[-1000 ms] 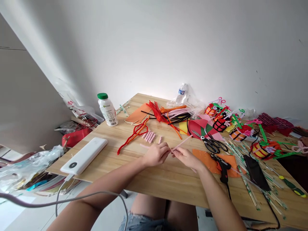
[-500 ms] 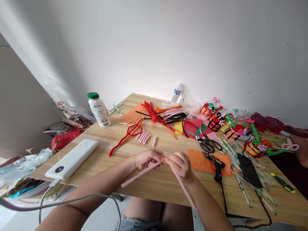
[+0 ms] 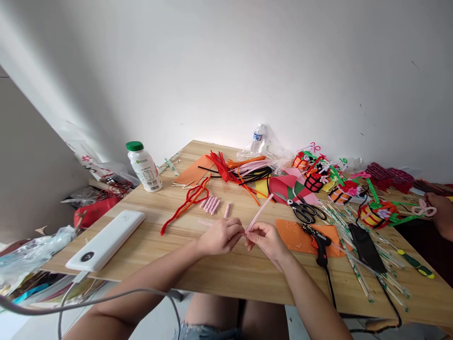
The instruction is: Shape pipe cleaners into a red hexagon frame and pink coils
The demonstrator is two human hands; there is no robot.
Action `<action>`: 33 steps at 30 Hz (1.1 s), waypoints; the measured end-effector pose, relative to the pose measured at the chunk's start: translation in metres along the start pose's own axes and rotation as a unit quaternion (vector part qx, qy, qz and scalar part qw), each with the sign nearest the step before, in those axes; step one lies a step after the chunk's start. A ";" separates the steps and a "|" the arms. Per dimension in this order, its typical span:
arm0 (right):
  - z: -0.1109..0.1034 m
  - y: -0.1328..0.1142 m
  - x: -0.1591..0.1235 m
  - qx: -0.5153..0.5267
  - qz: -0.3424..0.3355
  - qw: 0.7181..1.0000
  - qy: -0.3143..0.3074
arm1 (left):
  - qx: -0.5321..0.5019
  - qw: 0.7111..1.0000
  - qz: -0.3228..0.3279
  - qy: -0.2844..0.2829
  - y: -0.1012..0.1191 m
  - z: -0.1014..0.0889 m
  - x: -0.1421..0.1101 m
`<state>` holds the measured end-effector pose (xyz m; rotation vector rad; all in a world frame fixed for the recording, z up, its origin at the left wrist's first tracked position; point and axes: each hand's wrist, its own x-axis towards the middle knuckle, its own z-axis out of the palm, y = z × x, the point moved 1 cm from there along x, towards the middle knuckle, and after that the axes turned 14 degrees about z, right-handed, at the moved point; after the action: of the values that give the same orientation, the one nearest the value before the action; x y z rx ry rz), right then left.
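Note:
Over the front middle of the table, my left hand (image 3: 222, 236) and my right hand (image 3: 264, 240) meet, fingertips almost touching. Both pinch pink pipe cleaners (image 3: 261, 212) between them; one end points up and away, another hangs below my right hand, and a pale end lies left behind my left hand. How the strands cross is hidden by my fingers. Just beyond lie several short coiled pink pieces (image 3: 210, 204) in a row, with one more coiled piece (image 3: 227, 210) apart to their right. Left of these is a bent red and orange pipe cleaner (image 3: 186, 203).
A white power bank (image 3: 106, 241) and a green-capped bottle (image 3: 144, 166) stand left. Scissors (image 3: 306, 211), a glue gun (image 3: 320, 243) on orange felt (image 3: 290, 234), a black phone (image 3: 367, 248) and a screwdriver (image 3: 415, 264) lie right. Another person's hand (image 3: 439, 215) is at the right edge.
My hands turn over and back at the fingertips, swinging the pink pipe cleaner ends from upward to hanging down and up again. Another person's hand has appeared at the right.

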<state>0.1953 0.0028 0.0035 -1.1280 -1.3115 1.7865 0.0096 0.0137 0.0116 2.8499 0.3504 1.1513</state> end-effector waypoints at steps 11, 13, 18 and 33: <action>-0.002 -0.007 -0.008 -0.326 -0.368 0.865 0.101 | -0.455 0.827 -0.331 -0.005 0.000 0.007 0.003; 0.000 -0.010 -0.013 -0.405 -0.454 0.780 0.145 | -0.553 0.737 -0.387 -0.030 0.000 0.010 0.003; 0.000 -0.014 -0.012 -0.403 -0.408 0.789 0.220 | -0.327 0.907 -0.260 0.059 -0.004 0.006 0.002; 0.003 -0.013 -0.012 -0.253 -0.258 0.929 0.081 | -0.426 0.859 -0.279 -0.041 0.001 0.004 0.001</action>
<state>0.1977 -0.0046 0.0197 -1.0251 -1.8177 0.9791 0.0132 0.0133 0.0100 1.8319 0.4673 0.7753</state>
